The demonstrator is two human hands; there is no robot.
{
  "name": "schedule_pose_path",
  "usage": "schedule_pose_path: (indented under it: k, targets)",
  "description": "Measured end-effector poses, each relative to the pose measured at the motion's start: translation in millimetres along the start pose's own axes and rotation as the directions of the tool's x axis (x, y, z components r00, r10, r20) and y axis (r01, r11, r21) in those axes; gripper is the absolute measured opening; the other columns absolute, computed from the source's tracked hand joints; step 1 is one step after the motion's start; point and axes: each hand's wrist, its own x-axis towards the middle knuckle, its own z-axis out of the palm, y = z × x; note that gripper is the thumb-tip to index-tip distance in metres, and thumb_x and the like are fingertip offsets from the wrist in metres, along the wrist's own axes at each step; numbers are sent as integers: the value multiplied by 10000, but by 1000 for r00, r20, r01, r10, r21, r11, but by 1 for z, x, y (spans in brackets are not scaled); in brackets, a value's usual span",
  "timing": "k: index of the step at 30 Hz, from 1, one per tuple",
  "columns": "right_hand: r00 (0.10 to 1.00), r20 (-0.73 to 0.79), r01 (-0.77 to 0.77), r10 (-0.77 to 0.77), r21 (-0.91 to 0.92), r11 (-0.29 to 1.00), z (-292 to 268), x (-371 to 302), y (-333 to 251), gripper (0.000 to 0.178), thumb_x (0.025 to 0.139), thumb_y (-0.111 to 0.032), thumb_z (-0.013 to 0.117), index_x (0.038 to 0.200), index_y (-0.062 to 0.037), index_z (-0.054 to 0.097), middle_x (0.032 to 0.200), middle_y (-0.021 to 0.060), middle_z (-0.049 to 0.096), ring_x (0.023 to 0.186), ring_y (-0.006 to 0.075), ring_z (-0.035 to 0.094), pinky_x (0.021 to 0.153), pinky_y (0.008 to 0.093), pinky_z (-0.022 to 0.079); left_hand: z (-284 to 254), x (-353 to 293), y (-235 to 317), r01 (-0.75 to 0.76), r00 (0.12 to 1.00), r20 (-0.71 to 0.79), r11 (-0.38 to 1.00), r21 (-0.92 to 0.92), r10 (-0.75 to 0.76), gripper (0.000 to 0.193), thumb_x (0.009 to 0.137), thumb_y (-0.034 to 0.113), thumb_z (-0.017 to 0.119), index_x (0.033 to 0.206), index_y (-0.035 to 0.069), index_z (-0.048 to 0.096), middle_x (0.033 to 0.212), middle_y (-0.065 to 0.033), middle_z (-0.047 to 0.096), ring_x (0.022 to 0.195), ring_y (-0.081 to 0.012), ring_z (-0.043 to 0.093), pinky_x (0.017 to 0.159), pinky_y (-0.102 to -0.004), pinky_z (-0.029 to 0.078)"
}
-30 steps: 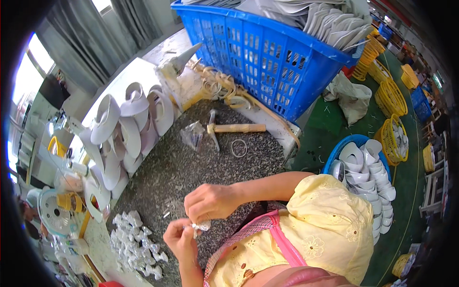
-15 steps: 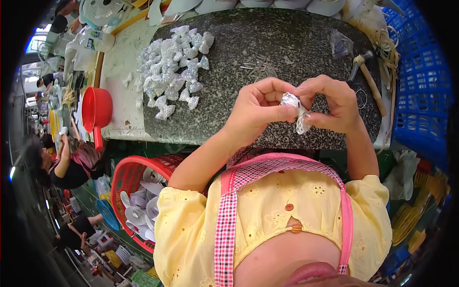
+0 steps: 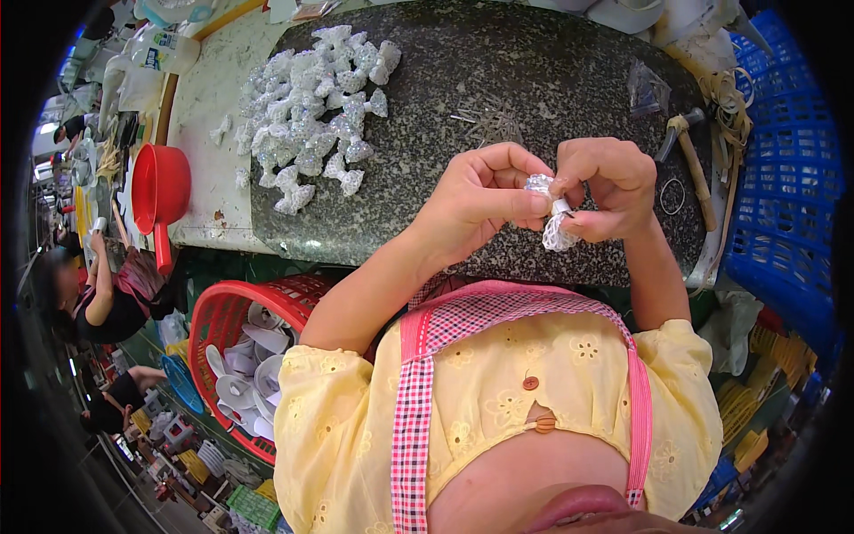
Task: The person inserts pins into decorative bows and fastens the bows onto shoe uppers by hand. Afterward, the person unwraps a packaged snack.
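Note:
Over the near part of a speckled dark stone slab (image 3: 418, 80), a small white sparkly mesh bow (image 3: 559, 233) is held between my two hands. My left hand (image 3: 489, 191) pinches its upper loop between thumb and fingers. My right hand (image 3: 609, 187) has its fingertips closed at the bow's pale middle band, with the lower loop hanging beneath. Fingers partly cover the bow. To the left on the slab lies a pile of similar white glittery bows (image 3: 311, 111). Just beyond my hands is a scatter of thin metal pins (image 3: 491, 125).
A hammer (image 3: 696, 173), a thin ring (image 3: 672, 197) and a clear plastic bag (image 3: 647, 89) lie right. A blue crate (image 3: 787, 178) stands beyond. A red dipper (image 3: 160, 189) overhangs the left edge, above a red basket (image 3: 203, 343) of white pieces. A co-worker (image 3: 111, 298) is far left.
My right fingers have shifted on the bow, and its lower loop now looks fuller, with the middle band showing. The whole view has moved slightly; the pile appears unchanged.

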Motion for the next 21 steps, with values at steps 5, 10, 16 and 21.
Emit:
schedule_pose_path:
  k: [5, 10, 16, 21]
  targets:
    - [1000, -19, -16, 16, 12, 1000, 2, 0, 6, 175, 613, -91, 715, 724, -15, 603, 562, 26, 533, 450, 86, 489, 417, 196, 363, -8, 2, -2, -49, 999, -12, 998, 42, 50, 236, 713, -26, 639, 933, -26, 555, 807, -101, 620, 698, -135, 609, 643, -250, 512]
    - [1000, 11, -21, 21, 14, 1000, 1, 1, 11, 172, 609, -79, 729, 701, -16, 598, 562, 28, 541, 452, 86, 516, 403, 193, 366, -15, 4, -2, -30, 999, -13, 998, 63, 31, 241, 701, -40, 640, 927, -27, 560, 802, -100, 620, 691, -132, 609, 639, -251, 511]
    - [998, 58, 37, -31, -91, 995, -2, 5, 14, 139, 621, -64, 717, 661, -21, 590, 542, 22, 537, 444, 84, 525, 393, 194, 371, -21, 7, -5, 10, 1000, -17, 1000, 6, -10, 244, 698, -36, 641, 928, -23, 560, 803, -99, 620, 693, -134, 608, 649, -255, 506]
    - [994, 77, -70, 74, -57, 996, -2, 6, 14, 116, 626, -45, 691, 622, -19, 578, 531, 24, 537, 439, 78, 523, 391, 191, 369, -23, 8, -8, 10, 999, -41, 1000, 11, -10, 243, 703, -28, 640, 933, -18, 561, 802, -93, 619, 689, -126, 600, 654, -251, 501]
